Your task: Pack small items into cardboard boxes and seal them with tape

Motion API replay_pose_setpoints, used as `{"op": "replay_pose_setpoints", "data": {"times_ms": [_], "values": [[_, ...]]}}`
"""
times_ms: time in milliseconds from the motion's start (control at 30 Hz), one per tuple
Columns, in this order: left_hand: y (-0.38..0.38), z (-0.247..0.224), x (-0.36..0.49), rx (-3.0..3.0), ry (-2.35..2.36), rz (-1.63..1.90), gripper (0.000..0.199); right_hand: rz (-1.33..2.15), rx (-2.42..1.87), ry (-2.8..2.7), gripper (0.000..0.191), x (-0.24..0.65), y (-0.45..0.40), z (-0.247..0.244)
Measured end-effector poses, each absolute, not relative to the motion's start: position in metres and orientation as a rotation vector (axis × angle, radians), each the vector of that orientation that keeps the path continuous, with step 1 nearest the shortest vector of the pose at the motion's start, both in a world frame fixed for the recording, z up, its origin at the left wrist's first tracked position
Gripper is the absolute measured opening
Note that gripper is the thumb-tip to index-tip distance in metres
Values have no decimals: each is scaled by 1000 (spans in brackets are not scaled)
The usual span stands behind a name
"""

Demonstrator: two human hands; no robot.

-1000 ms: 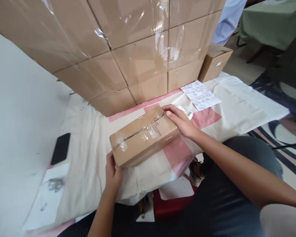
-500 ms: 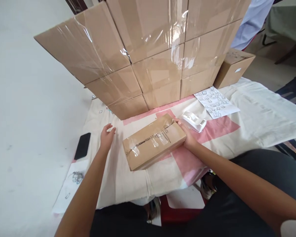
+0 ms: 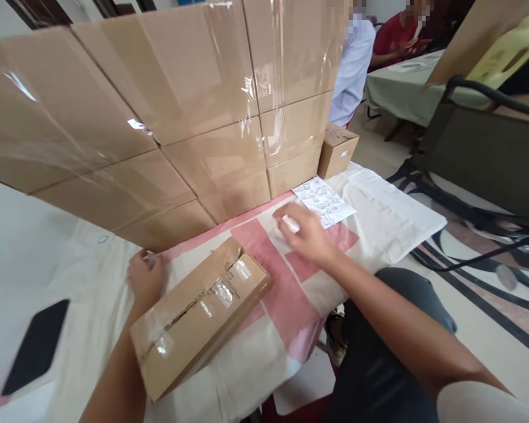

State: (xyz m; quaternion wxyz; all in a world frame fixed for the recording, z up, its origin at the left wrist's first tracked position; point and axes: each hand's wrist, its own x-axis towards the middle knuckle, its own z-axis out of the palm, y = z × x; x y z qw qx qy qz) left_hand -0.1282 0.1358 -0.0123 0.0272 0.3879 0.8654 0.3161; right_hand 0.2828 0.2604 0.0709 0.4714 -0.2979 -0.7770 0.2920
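A long brown cardboard box (image 3: 194, 323) lies at a slant on the cloth-covered table, strips of clear tape along its torn top seam. My right hand (image 3: 306, 232) is past the box's far right end, its fingers curled round a white tape dispenser (image 3: 291, 224); most of the dispenser is hidden by the hand and blurred. Beyond the box's left side, my left hand (image 3: 146, 275) has its fingers curled in. A small pale spot shows at its fingertips, too blurred to name.
A tall wall of taped cardboard (image 3: 211, 141) stands along the table's back. A sheet with small drawn shapes (image 3: 325, 202) and a smaller box (image 3: 338, 151) are at the right. A black phone (image 3: 37, 346) lies at the left. People sit beyond; a dark chair (image 3: 485, 158) stands right.
My right hand has left the box's end and closed round the tape dispenser. My left hand has moved toward the cardboard wall, its fingers now curled. The view has swung right.
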Motion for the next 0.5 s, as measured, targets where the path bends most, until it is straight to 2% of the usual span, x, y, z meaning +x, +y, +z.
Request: {"op": "replay_pose_setpoints", "data": {"times_ms": [67,133,233,367,500], "values": [[135,-14,-130,1122,2749,892,62,531,-942,-1868,13,330,294,100],[139,-14,-133,1057,2797,815,63,509,-1247,-1842,12,374,334,123],[145,-16,-135,987,2847,725,63,434,-1433,-1826,13,413,389,132],[150,-19,-136,928,2902,603,63,387,-1443,-1955,19,414,423,93],[153,-20,-136,910,2947,525,60,374,-1344,-2193,39,403,431,34]]}}
